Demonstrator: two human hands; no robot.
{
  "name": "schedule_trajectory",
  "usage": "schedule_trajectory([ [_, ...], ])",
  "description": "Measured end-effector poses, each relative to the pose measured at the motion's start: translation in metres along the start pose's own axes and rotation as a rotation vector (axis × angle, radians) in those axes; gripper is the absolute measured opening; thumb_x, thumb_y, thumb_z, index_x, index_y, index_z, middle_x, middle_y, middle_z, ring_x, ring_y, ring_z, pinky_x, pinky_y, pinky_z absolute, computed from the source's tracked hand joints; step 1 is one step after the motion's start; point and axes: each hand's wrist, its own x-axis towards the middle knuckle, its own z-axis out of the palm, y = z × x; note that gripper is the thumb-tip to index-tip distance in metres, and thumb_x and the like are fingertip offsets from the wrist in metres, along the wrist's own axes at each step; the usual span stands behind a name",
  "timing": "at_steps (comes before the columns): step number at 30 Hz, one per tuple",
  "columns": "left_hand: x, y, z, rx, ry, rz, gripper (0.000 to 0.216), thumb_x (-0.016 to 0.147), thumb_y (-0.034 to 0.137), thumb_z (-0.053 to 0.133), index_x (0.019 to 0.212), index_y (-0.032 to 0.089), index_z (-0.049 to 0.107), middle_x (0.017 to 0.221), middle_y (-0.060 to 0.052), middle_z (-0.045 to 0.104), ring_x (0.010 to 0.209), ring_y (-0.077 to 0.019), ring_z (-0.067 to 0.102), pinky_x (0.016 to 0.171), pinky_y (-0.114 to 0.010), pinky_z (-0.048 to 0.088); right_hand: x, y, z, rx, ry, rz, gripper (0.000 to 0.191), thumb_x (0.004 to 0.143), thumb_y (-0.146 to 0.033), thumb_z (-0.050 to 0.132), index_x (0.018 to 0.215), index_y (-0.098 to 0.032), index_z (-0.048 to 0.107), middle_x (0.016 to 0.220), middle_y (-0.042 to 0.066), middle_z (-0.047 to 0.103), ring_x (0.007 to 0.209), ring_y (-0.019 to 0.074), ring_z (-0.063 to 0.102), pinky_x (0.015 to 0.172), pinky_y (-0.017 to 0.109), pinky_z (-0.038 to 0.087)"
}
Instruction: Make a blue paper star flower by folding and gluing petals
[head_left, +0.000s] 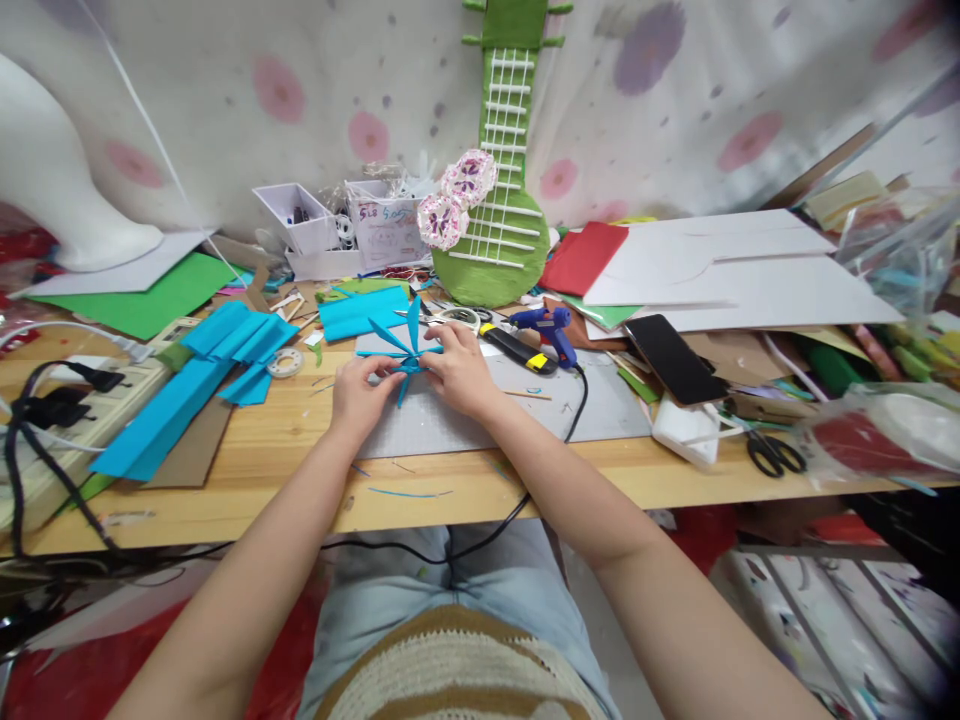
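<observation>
Both hands meet over a grey cutting mat point(570, 400) on a wooden desk point(315, 490). Between them lies a blue paper star-like piece point(403, 350) with thin pointed petals fanning out. My left hand point(360, 395) pinches its left side with curled fingers. My right hand point(459, 372) presses and grips its right side, fingers bent over the centre. A blue glue gun point(551, 330) lies just right of my right hand, its black cord point(577, 400) running off the desk edge.
Folded blue paper strips point(202, 375) and a tape roll point(285, 362) lie to the left, beside a power strip point(90, 400). A green paper guitar point(506, 170) leans at the back. A black phone point(671, 358), white sheets point(750, 280) and scissors point(776, 455) sit right.
</observation>
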Motion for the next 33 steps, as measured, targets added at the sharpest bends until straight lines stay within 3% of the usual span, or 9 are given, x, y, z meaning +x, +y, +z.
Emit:
schedule_trajectory([
  [8, 0.001, 0.005, -0.004, 0.219, -0.14, 0.149, 0.008, 0.074, 0.025, 0.062, 0.081, 0.026, 0.067, 0.083, 0.0, 0.069, 0.08, -0.019, 0.06, 0.085, -0.036, 0.037, 0.002, 0.002, 0.0, 0.0, -0.012, -0.036, 0.021, 0.081, -0.014, 0.051, 0.084, -0.024, 0.07, 0.12, 0.007, 0.047, 0.123, 0.0253, 0.029, 0.103, 0.046, 0.027],
  [18, -0.003, 0.006, -0.002, 0.258, -0.082, 0.124, 0.011, 0.08, 0.024, 0.053, 0.088, 0.024, 0.06, 0.087, -0.002, 0.065, 0.083, -0.0198, 0.058, 0.084, -0.035, 0.036, 0.002, -0.001, 0.003, 0.044, -0.003, -0.006, 0.014, 0.079, -0.018, 0.056, 0.086, -0.022, 0.067, 0.119, 0.009, 0.048, 0.119, 0.0271, 0.03, 0.102, 0.047, 0.026],
  [24, -0.006, 0.009, -0.001, 0.251, 0.001, 0.077, 0.021, 0.075, 0.026, 0.056, 0.095, 0.022, 0.053, 0.083, -0.002, 0.062, 0.082, -0.02, 0.058, 0.086, -0.035, 0.037, 0.002, -0.002, 0.004, 0.046, 0.019, 0.01, 0.01, 0.077, -0.021, 0.06, 0.083, -0.019, 0.067, 0.118, 0.01, 0.05, 0.118, 0.0267, 0.031, 0.102, 0.045, 0.028],
  [29, -0.009, 0.016, 0.005, 0.304, -0.038, 0.103, 0.043, 0.064, 0.026, 0.064, 0.105, 0.021, 0.051, 0.099, -0.006, 0.061, 0.095, -0.0244, 0.056, 0.088, -0.036, 0.038, 0.002, -0.003, 0.007, 0.079, 0.024, 0.017, 0.011, 0.077, -0.027, 0.062, 0.083, -0.02, 0.068, 0.117, 0.01, 0.051, 0.117, 0.027, 0.033, 0.102, 0.046, 0.028],
  [33, -0.007, 0.015, 0.009, 0.336, -0.039, 0.042, 0.037, 0.066, 0.031, 0.065, 0.1, 0.022, 0.054, 0.096, -0.007, 0.062, 0.094, -0.0257, 0.056, 0.086, -0.037, 0.038, 0.002, -0.002, 0.007, 0.154, -0.01, -0.033, 0.012, 0.079, -0.028, 0.059, 0.084, -0.022, 0.068, 0.118, 0.008, 0.051, 0.116, 0.0255, 0.034, 0.102, 0.047, 0.026],
])
